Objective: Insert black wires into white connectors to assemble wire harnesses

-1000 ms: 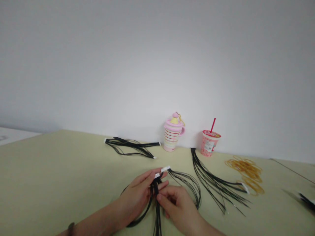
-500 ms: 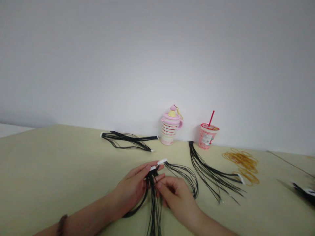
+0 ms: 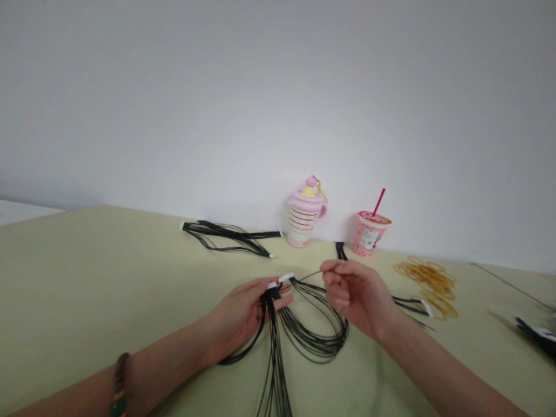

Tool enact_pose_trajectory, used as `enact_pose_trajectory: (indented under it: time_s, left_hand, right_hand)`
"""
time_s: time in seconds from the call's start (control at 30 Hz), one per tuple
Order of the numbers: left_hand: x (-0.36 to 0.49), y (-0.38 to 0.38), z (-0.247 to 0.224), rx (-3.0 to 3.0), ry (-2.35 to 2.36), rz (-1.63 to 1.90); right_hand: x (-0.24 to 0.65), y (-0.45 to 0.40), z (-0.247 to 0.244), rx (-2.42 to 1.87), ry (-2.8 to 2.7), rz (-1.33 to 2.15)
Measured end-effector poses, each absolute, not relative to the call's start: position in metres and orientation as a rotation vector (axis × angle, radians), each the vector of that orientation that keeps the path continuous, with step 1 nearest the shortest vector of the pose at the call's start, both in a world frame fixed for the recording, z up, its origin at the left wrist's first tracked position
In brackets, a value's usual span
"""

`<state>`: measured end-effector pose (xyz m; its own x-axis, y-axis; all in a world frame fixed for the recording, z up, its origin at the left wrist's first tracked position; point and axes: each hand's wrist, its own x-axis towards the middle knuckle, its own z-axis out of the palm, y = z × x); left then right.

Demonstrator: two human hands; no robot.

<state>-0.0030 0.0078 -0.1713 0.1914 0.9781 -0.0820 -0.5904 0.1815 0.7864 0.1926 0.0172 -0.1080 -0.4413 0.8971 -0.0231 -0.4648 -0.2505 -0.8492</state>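
Head camera showed a pale wall [image 3: 260,104] behind a yellowish table [image 3: 130,278]. Above its front part, the left hand [image 3: 243,315] grasped a bundle of black wires [image 3: 278,359] near its white plugs [image 3: 286,278], with strands looping rightward and hanging down. The right hand [image 3: 360,295] pinched one thin wire [image 3: 310,275] between its fingertips, drawn out toward the plugs. One loose cable [image 3: 230,234] lay near the wall; another [image 3: 406,302] was partly hidden behind the right hand. Yellow bands [image 3: 428,279] lay beyond, right of the upright striped mug [image 3: 301,225] and pink cup [image 3: 368,237]. A dark bracelet [image 3: 120,376] circled the left wrist.
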Motion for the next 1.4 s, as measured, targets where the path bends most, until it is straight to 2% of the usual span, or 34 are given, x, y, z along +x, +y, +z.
enact_pose_trajectory:
  time_s: [0.2, 0.5, 0.67, 0.73, 0.83, 0.93, 1.07, 1.4]
  left_hand:
    - [-0.003, 0.006, -0.172, 0.675, 0.694, 1.255]
    - [-0.003, 0.005, -0.169, 0.689, 0.698, 1.223]
    - [0.0, 0.003, -0.167, 0.751, 0.775, 1.192]
    - [0.002, 0.001, -0.167, 0.769, 0.804, 1.218]
    - [0.004, -0.001, -0.167, 0.795, 0.812, 1.232]
    - [0.005, -0.001, -0.167, 0.808, 0.805, 1.229]
    - [0.004, -0.001, -0.167, 0.766, 0.851, 1.237]
    - [0.003, -0.001, -0.167, 0.792, 0.814, 1.22]
  right_hand:
    - [0.234, 0.034, -0.073, -0.482, -0.834, 1.536]
    - [0.248, 0.04, -0.058, -0.504, -0.936, 1.283]
    - [0.223, 0.035, -0.086, -0.835, -1.223, 0.879]
    - [0.202, 0.025, -0.109, -1.001, -1.447, 0.838]
    - [0.174, 0.007, -0.143, -1.068, -1.846, 0.811]
    - [0.165, -0.004, -0.162, -1.1, -2.088, 0.544]
    - [0.172, -0.005, -0.167, -1.21, -2.177, 0.35]
    - [0.17, -0.005, -0.167, -1.258, -2.269, 0.289]
